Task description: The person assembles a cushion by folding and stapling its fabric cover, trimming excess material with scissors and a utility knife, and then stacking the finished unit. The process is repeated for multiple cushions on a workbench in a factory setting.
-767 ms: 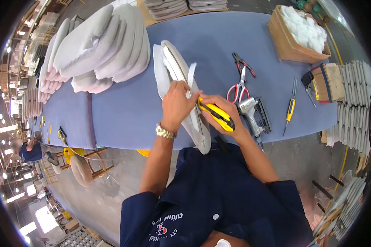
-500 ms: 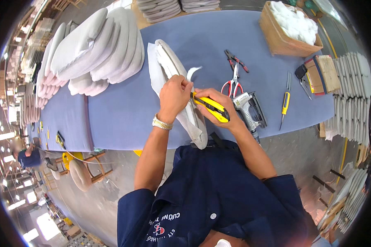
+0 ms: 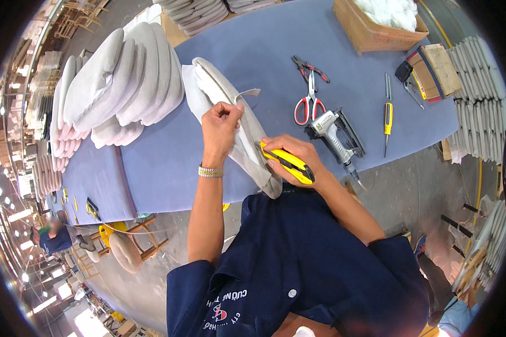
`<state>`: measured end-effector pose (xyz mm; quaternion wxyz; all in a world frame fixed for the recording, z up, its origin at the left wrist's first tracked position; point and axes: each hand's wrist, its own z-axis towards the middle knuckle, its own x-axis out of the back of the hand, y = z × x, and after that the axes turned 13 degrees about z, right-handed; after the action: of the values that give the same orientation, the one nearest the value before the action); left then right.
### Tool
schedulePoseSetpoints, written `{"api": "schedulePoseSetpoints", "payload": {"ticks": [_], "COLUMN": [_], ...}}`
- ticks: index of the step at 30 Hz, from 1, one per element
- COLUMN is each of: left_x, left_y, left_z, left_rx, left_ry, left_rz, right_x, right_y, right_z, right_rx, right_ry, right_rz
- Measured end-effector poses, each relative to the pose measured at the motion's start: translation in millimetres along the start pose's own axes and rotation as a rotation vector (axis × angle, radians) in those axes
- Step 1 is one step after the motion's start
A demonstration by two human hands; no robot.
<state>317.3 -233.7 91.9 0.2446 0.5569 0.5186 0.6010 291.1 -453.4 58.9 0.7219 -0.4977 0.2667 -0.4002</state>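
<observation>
A grey upholstered cushion (image 3: pixel 225 84) lies on edge at the table's front, white backing showing along its left side. Above it my left hand (image 3: pixel 220 128) is closed in a pinch on a thin fabric strip (image 3: pixel 249 92), whose free end curls out past the fingertips. My right hand (image 3: pixel 298 153) grips a yellow and black utility knife (image 3: pixel 291 164), with its front end at the cushion's near part. The blade itself is too small to make out.
Right of my hands lie red-handled scissors (image 3: pixel 310 106), pliers (image 3: pixel 310 69), a staple gun (image 3: pixel 334 135) and a yellow screwdriver (image 3: pixel 388 119). Stacked grey cushions (image 3: pixel 123 78) stand at left. A cardboard box (image 3: pixel 376 33) of white stuffing sits at far right. Another person (image 3: pixel 56 238) is at far left.
My hands have moved apart: the right hand and knife are nearer the cushion's near end, while the left stays higher with the strip. The whole view has shifted slightly.
</observation>
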Motion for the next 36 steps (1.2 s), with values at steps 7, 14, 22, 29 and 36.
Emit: {"api": "schedulePoseSetpoints", "payload": {"ticks": [7, 14, 22, 29, 36], "left_x": [-6, -10, -5, -26, -31], "left_y": [16, 23, -21, 6, -3], "left_z": [-6, -69, -103, -65, -55], "left_rx": [-0.017, -0.302, -0.397, -0.268, -0.513], "left_ry": [-0.062, -0.092, -0.016, 0.059, 0.021], "left_rz": [0.055, 0.565, 0.489, 0.892, 0.840], "right_x": [1, 9, 13, 9, 4], "right_y": [-12, -12, -15, -15, -17], "right_z": [-22, -24, -20, -16, -22], "right_rx": [-0.018, -0.044, -0.097, -0.020, -0.030], "right_ry": [0.025, 0.069, 0.038, 0.005, 0.036], "right_rz": [0.008, 0.005, 0.044, -0.031, -0.063]}}
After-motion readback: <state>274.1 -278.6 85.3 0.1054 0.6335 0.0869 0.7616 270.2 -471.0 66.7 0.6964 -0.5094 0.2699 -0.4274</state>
